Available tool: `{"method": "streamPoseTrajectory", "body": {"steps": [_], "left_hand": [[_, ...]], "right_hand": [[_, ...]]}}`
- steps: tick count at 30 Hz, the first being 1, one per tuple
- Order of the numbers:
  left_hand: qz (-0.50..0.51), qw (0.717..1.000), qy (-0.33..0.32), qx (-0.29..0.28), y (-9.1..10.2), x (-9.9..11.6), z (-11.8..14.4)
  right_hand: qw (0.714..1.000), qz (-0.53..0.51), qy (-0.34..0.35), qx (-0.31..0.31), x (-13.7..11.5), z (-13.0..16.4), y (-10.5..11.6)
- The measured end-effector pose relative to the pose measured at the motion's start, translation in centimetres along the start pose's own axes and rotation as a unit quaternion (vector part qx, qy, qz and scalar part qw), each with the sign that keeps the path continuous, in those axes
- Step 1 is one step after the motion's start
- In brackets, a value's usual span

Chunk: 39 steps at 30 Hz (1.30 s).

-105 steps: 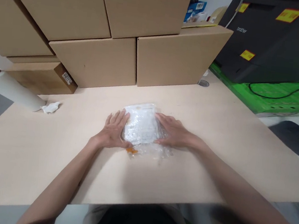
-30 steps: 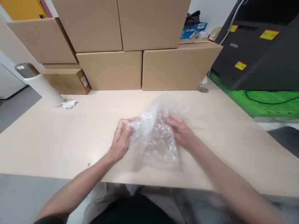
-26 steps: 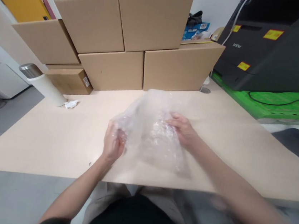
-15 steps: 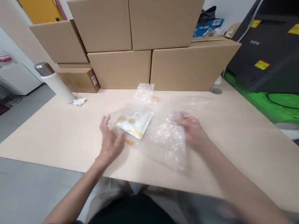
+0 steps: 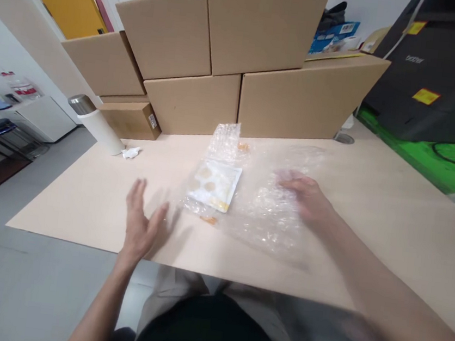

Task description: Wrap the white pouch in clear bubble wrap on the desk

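On the table (image 5: 371, 209), blurred right hand (image 5: 310, 199) lies flat on bubble wrap (image 5: 271, 219); left hand (image 5: 141, 226) hovers, grip apart.

Beyond the hands, cardboard boxes (image 5: 224, 55) stack against the wall, a white flask (image 5: 95, 124) (steel-capped) leans far left by a crumpled tissue (image 5: 131, 152), and a black printer (image 5: 439, 79) stands right on a green mat (image 5: 454, 158).
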<state>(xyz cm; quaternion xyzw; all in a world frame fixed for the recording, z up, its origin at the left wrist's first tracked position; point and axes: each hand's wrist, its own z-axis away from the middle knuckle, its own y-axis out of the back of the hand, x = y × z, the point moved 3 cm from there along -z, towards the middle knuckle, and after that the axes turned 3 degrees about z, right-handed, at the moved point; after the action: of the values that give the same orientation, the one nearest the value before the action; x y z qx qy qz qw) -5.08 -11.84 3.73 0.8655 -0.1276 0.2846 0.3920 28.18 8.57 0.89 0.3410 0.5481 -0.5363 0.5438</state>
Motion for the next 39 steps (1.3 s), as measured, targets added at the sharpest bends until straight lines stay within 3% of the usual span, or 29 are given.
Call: {"method": "streamPoseTrajectory", "body": {"steps": [4,6,8,11,14,16,18,21,23,25,27,29,32,36,39], "left_hand": [[-0.098,0.968,-0.154,-0.174,-4.0,3.7,0.0],[-0.137,0.943,-0.185,-0.241,-6.0,4.5,-0.2],[-0.125,0.936,-0.192,-0.268,-7.0,4.5,-0.5],[-0.027,0.969,-0.152,-0.194,-6.3,3.5,-1.2],[0.106,0.994,-0.026,-0.031,-3.5,0.9,-1.6],[0.193,0.976,0.077,0.067,-1.3,-1.5,-1.5],[0.214,0.955,0.165,0.121,0.8,-4.0,-1.0],[0.013,0.971,0.213,0.108,3.4,-6.3,-0.1],[-0.155,0.969,0.155,0.11,4.3,-6.0,0.2],[-0.23,0.963,0.062,0.123,4.1,-4.4,0.1],[-0.205,0.975,-0.001,0.084,2.6,-2.3,-0.4],[-0.149,0.988,-0.013,-0.033,-0.1,-0.4,-1.3],[-0.126,0.976,0.013,-0.177,-4.5,1.4,-2.6],[-0.055,0.966,0.074,-0.242,-7.8,0.9,-3.8],[0.033,0.961,0.134,-0.241,-7.1,-0.9,-4.5]], "right_hand": [[1.0,0.003,-0.016,0.013,0.3,0.0,0.2],[1.0,0.01,-0.017,0.018,0.4,-0.1,0.3],[1.0,0.019,-0.011,0.021,0.5,-0.1,0.4],[0.999,0.03,-0.004,0.019,0.5,-0.1,0.4],[0.999,0.014,-0.018,0.028,0.3,-0.1,0.4],[0.999,0.001,-0.032,0.034,0.1,0.0,0.3],[0.999,0.003,-0.038,0.037,0.0,0.1,0.2],[0.997,0.013,-0.05,0.049,-0.2,0.4,-0.1],[0.996,0.011,-0.062,0.059,-0.3,0.5,-0.2],[0.995,0.001,-0.071,0.066,-0.4,0.7,-0.4],[0.994,-0.009,-0.074,0.074,-0.5,0.7,-0.5],[0.994,-0.012,-0.077,0.08,-0.4,0.6,-0.4],[0.994,-0.003,-0.079,0.081,-0.1,0.3,-0.2],[0.994,0.008,-0.079,0.078,0.3,0.0,0.3],[0.994,0.015,-0.082,0.076,0.6,-0.3,0.7]]}}
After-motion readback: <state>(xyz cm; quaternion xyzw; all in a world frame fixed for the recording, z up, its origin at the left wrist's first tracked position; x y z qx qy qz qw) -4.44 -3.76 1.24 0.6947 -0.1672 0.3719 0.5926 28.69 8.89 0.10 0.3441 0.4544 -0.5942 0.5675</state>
